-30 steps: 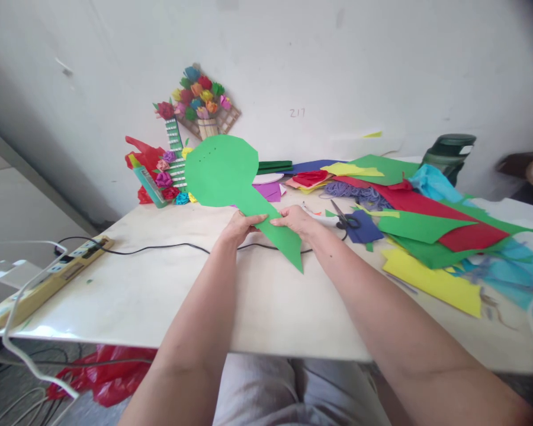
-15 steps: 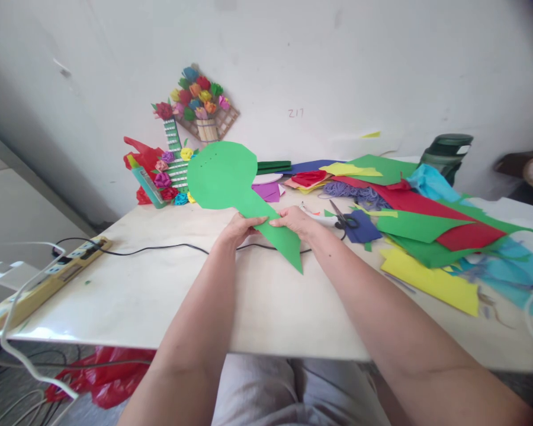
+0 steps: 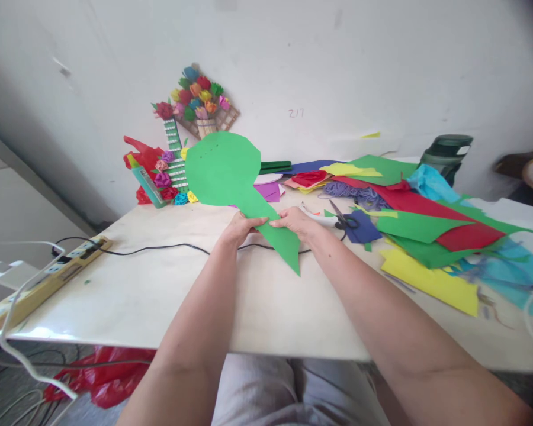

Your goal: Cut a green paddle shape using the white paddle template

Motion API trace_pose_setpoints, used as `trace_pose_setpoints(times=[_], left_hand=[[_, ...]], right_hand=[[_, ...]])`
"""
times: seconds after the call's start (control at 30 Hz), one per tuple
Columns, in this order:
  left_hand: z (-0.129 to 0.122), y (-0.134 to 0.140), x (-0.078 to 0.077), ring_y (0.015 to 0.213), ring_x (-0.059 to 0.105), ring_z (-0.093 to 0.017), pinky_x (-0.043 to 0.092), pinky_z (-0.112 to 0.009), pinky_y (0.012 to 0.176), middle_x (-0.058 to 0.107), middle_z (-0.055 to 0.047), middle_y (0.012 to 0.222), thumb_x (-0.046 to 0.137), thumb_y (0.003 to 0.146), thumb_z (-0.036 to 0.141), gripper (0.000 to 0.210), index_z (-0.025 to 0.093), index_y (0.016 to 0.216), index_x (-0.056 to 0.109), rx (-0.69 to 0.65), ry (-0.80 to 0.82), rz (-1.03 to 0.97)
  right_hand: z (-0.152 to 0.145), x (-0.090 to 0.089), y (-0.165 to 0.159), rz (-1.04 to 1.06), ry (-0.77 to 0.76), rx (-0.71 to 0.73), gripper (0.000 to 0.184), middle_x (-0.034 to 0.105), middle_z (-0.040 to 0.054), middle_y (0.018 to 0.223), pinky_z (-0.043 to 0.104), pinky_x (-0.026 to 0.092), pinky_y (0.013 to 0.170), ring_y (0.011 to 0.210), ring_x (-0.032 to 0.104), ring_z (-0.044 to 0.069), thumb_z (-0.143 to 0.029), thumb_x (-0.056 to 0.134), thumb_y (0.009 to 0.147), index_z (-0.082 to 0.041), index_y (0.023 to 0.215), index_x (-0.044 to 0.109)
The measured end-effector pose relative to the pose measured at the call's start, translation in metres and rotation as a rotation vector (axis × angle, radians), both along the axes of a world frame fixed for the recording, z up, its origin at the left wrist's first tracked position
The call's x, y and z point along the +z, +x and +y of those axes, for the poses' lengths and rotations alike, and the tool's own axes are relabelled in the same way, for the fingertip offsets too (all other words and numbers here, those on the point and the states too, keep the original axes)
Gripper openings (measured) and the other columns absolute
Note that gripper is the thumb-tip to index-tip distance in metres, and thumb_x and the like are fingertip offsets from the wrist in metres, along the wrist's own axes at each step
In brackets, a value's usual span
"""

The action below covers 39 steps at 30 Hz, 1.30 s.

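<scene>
Between my two hands is a green paper cutout, round at the far end, with a narrow neck and a pointed tail toward me. A short row of dark dots marks its round part. My left hand pinches the neck from the left, thumb on top. From the right, my right hand pinches the same neck, its thumb close to the other thumb. The fingers beneath the paper are mostly hidden. Just right of my right hand lie black-handled scissors and a white-bodied tool, partly covered by my hand.
Coloured paper sheets and purple yarn spread over the table's right side. A glue bottle and paper flowers stand back left. A black cord crosses the table from a power strip. A dark green bottle stands back right.
The round part of the green cutout has tilted up a little and shows more of its face. Both hands keep their pinch in nearly the same place.
</scene>
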State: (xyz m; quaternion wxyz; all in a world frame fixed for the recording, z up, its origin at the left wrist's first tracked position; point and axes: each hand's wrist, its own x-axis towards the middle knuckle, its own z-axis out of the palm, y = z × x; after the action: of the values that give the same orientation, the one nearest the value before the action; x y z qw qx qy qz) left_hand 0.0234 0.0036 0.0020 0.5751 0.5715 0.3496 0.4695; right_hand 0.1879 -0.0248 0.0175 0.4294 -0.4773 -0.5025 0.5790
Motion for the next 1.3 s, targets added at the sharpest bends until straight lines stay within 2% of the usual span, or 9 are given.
trace_pose_setpoints(times=[0.17,0.3,0.6,0.83,1.3], left_hand=[[-0.0005,-0.0016,0.0005,0.064,0.059,-0.016,0.048,-0.028,0.056,0.067,-0.007,0.084,0.076,0.053,0.03,0.04,0.014,0.087,0.063,-0.028,-0.004,0.003],[0.0003,-0.0004,-0.0008,0.06,0.058,-0.015,0.047,-0.026,0.052,0.067,-0.007,0.083,0.072,0.059,0.038,0.038,0.014,0.087,0.063,0.025,-0.022,-0.041],[0.0055,0.0013,-0.0072,0.061,0.06,-0.016,0.047,-0.026,0.053,0.068,-0.007,0.082,0.073,0.059,0.032,0.03,0.013,0.081,0.064,0.051,0.028,-0.101],[0.0037,0.0022,-0.0059,0.066,0.062,-0.019,0.048,-0.029,0.059,0.069,-0.008,0.082,0.074,0.059,0.03,0.029,0.013,0.08,0.066,0.037,0.046,-0.106],[0.0038,0.0023,-0.0041,0.069,0.062,-0.019,0.049,-0.029,0.063,0.069,-0.007,0.082,0.075,0.056,0.027,0.03,0.013,0.081,0.065,0.055,0.06,-0.134]], right_hand=[[0.0002,0.0015,0.001,-0.015,-0.002,0.005,0.006,0.063,0.0001,0.05,0.023,0.044,0.045,0.043,0.053,0.012,-0.007,0.064,0.063,-0.012,0.061,0.062],[0.0008,0.002,0.0011,-0.015,0.01,0.017,0.004,0.062,-0.0002,0.05,0.023,0.044,0.045,0.042,0.053,0.012,-0.008,0.064,0.064,-0.012,0.063,0.062],[0.0014,-0.0012,-0.0006,0.045,-0.05,0.076,0.005,0.065,0.002,0.056,0.026,0.048,0.051,0.047,0.057,0.013,-0.009,0.063,0.068,-0.012,0.065,0.064],[0.0047,-0.0045,0.0,0.089,-0.081,0.099,0.005,0.064,0.0022,0.054,0.024,0.047,0.047,0.045,0.057,0.012,-0.008,0.062,0.068,-0.011,0.064,0.063],[-0.0017,0.0011,-0.004,0.062,-0.018,0.073,0.007,0.063,0.0001,0.051,0.021,0.044,0.044,0.043,0.055,0.011,-0.009,0.062,0.068,-0.011,0.062,0.061]])
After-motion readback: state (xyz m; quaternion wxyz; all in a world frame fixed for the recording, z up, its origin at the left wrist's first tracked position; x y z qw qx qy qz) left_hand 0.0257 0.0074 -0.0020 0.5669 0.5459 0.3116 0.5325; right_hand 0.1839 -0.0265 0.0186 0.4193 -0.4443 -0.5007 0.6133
